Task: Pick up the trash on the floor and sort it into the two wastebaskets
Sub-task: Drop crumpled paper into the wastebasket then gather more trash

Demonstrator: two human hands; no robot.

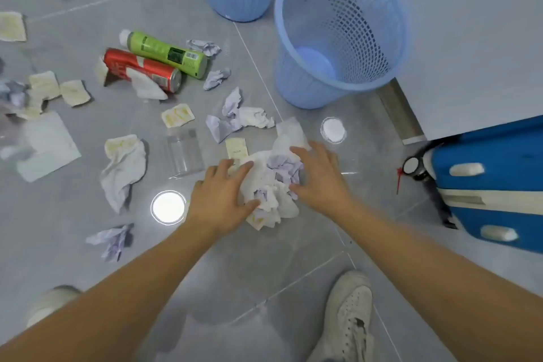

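On the grey floor, a red can and green bottle lie at left among scattered scraps. The left hand and right hand clutch a pile of crumpled paper between them. Two blue wastebaskets stand beyond, upper right.
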